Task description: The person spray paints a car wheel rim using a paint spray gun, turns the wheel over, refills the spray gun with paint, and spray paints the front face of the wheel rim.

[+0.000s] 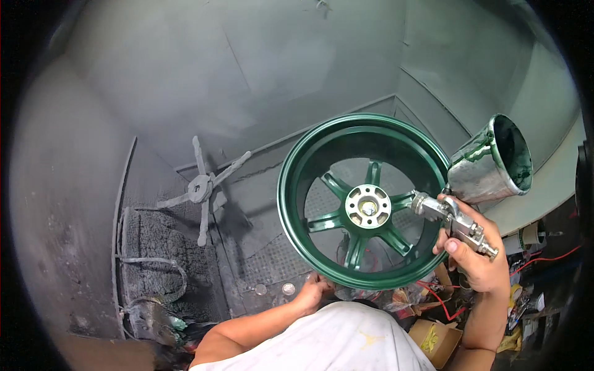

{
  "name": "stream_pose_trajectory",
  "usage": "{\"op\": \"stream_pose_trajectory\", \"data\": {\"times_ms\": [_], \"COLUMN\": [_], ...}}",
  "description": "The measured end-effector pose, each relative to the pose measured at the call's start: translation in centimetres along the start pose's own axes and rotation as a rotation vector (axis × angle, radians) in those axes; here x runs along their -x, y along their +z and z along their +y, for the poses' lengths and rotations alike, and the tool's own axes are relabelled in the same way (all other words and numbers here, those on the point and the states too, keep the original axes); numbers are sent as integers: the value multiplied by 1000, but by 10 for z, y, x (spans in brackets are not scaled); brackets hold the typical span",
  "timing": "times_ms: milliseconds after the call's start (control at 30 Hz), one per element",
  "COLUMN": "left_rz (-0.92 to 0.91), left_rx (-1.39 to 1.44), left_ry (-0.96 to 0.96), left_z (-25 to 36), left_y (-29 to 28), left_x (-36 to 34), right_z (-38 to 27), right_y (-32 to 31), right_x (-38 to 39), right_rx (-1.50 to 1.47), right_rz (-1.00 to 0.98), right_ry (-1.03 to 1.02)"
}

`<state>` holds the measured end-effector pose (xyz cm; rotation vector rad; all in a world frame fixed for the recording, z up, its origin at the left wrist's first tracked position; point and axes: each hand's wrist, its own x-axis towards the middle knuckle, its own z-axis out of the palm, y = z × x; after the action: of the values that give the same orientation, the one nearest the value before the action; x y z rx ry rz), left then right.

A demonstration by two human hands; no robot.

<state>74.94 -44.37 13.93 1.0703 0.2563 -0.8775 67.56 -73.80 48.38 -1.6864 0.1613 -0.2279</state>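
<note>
A glossy green wheel rim [291,244] faces me, its several spokes meeting at a bare metal hub [369,206]. My right hand [473,247] is closed around a metal spray gun [455,219], whose nozzle points left toward the spokes. On the gun sits a tilted metal paint cup [476,173], streaked with green and with dark green inside. My left hand [312,295] is at the rim's lower left edge with its fingers curled; what they grip is partly hidden behind the rim.
Left of the rim stands a grey-coated stand with several arms [200,189]. Rough grey matting [161,247] and a curved hose [154,263] lie along the left wall. A red hose [445,309], an open cardboard box [439,343] and clutter are at the lower right. Grey walls [272,68] enclose the far side.
</note>
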Motion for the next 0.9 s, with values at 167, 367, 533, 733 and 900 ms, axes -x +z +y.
{"op": "stream_pose_trajectory", "data": {"times_ms": [167,367,533,733,900], "left_rz": [3,92,127,89,-392], "left_rx": [126,-289,-296,-206,-565], "left_ry": [-190,133,10,136,-63], "left_z": [7,134,106,-15,-62], "left_y": [-66,-75,-42,-27,31], "left_x": [-54,-94,-56,-28,0], "right_z": [-20,-38,-40,-55,-55], "right_y": [18,36,14,-45,-101], "right_x": [-15,-60,-97,-84,-38], "right_rx": [-54,174,280,486,603], "right_rz": [-125,-309,-62,196,245], "right_ry": [113,33,-57,-20,43]}}
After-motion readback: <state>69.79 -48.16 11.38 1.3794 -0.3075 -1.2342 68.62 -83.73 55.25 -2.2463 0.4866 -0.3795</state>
